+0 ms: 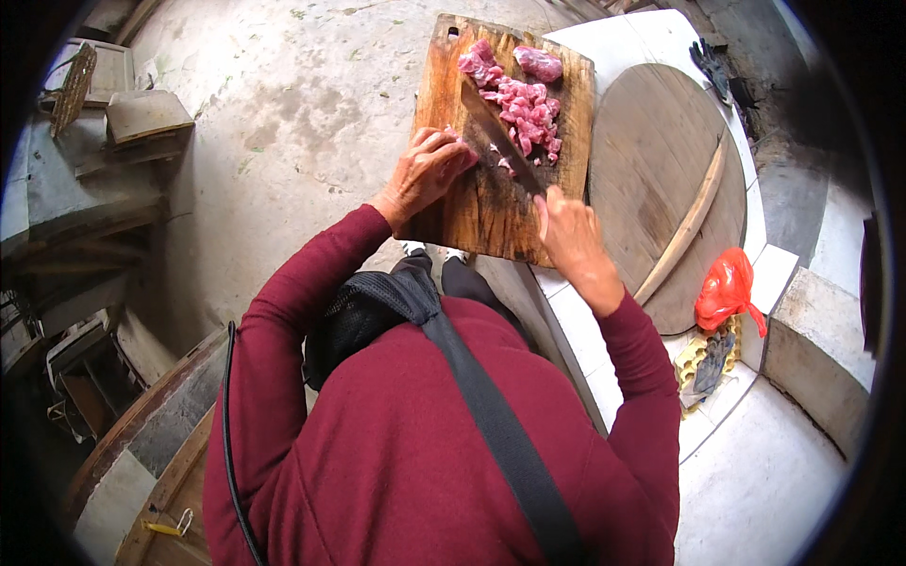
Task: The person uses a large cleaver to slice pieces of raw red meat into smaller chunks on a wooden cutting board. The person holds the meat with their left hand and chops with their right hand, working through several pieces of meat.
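Note:
A worn wooden cutting board (439, 222) lies in front of me, its left part reaching past the white tiled counter. My right hand (576, 241) grips the handle of a dark-bladed knife (495, 127), which points up and to the left across the board. At the board's left edge, my left hand (425, 177) is closed, with a piece of raw meat showing pink at its curled fingertips. Beyond the blade is a heap of cut raw meat (528, 113). Larger meat chunks (539, 63) rest at the board's far end. Small scraps lie beside the blade.
Right of the board is a round wooden lid (646, 141) with a curved wooden handle. A red plastic bag (725, 288) sits by a yellow tray (694, 363) on the tiled counter (595, 330). Dark gloves (710, 68) lie at the far right. Wooden stools (146, 118) stand at left.

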Action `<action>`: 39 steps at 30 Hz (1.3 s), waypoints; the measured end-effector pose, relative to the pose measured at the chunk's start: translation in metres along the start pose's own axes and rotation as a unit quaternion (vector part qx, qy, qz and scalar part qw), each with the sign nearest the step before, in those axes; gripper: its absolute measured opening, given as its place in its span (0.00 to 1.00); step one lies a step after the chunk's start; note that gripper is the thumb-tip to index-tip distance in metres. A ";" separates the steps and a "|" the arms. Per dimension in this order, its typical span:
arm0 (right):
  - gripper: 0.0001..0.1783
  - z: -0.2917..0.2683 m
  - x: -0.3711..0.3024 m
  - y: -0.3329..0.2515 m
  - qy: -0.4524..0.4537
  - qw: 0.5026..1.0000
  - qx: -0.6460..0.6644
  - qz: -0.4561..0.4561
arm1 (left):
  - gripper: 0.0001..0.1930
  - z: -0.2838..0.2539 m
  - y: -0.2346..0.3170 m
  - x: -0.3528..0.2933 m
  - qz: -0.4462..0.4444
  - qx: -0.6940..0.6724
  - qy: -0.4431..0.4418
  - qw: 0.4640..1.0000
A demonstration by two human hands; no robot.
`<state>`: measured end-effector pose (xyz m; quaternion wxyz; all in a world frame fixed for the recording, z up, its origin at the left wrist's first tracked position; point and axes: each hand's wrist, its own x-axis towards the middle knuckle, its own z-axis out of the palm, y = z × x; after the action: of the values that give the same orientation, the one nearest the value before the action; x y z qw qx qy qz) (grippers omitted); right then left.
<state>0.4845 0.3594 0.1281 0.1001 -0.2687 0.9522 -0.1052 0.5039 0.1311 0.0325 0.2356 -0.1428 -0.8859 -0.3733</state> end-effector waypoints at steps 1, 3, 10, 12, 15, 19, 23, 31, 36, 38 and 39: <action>0.12 -0.005 -0.005 -0.004 -0.016 1.000 0.003 -0.004 | 0.08 0.000 -0.001 0.001 0.001 -0.003 0.000 1.000; 0.12 -0.014 -0.016 -0.012 -0.049 0.999 0.009 -0.012 | 0.08 0.000 -0.004 0.000 0.006 0.008 -0.001 1.000; 0.07 0.024 0.027 -0.030 0.060 0.986 0.046 -0.146 | 0.08 0.004 -0.006 -0.004 -0.019 0.010 0.001 1.000; 0.06 0.027 0.047 -0.042 0.064 0.987 0.041 -0.139 | 0.08 0.002 -0.002 -0.001 -0.022 0.017 -0.020 0.999; 0.04 0.029 0.049 -0.045 0.046 0.993 0.009 -0.109 | 0.08 0.001 0.000 -0.006 -0.023 0.021 -0.023 0.999; 0.05 0.007 0.024 -0.012 -0.034 0.997 0.052 -0.051 | 0.09 0.006 -0.008 -0.007 -0.001 0.019 0.011 1.000; 0.09 -0.008 -0.015 -0.012 -0.031 0.999 -0.015 -0.015 | 0.10 0.006 -0.006 -0.003 -0.001 0.017 0.006 1.000; 0.08 0.024 -0.007 -0.009 0.048 0.988 0.023 -0.147 | 0.10 0.001 -0.004 -0.003 -0.012 -0.009 -0.012 1.000; 0.10 0.017 0.054 -0.057 -0.056 0.997 0.002 -0.051 | 0.11 0.006 -0.007 -0.008 0.004 0.022 -0.006 1.000; 0.06 0.023 0.043 -0.048 0.006 0.997 0.037 -0.074 | 0.10 0.004 -0.004 -0.007 0.002 0.024 0.003 1.000; 0.05 0.024 0.040 -0.038 0.039 0.994 0.052 -0.086 | 0.10 0.004 -0.001 -0.005 0.002 0.023 0.016 1.000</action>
<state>0.4759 0.3025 0.1091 0.0673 -0.3397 0.9220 -0.1728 0.5060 0.1328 0.0269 0.2536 -0.1333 -0.8902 -0.3542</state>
